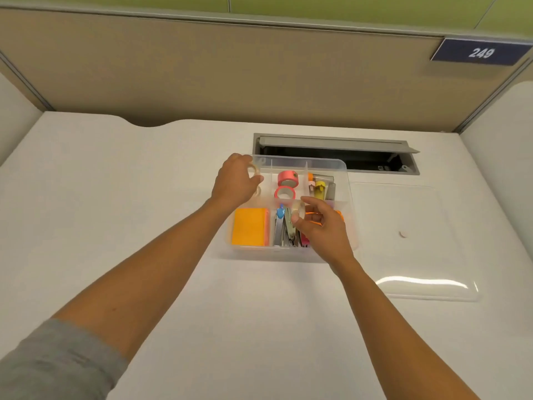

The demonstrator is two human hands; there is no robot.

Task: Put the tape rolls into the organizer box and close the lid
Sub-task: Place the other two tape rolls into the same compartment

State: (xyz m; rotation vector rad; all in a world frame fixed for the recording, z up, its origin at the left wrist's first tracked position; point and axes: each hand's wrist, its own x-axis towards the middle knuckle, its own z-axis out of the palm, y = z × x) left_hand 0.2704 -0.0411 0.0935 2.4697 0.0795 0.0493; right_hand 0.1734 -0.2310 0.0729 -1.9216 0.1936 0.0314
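A clear tape roll [298, 211], glossy and ring-shaped, sits pinched between thumb and fingertips of the right hand [320, 226] above the front middle of the organizer box [350, 197]. The left hand [235, 181] curls around another clear roll [254, 170] over the box's back left compartment. Two pink tape rolls [287, 186] lie in the back middle compartment, bounded by thin translucent dividers. The box is clear, rounded-corner plastic, standing mid-desk just in front of an open cable slot [334, 153]. Orange sticky notes [250, 226] fill the front left compartment. The clear lid [418, 284] lies flat just right of the box. The white desk [115, 197] is bare toward its left and front edges.
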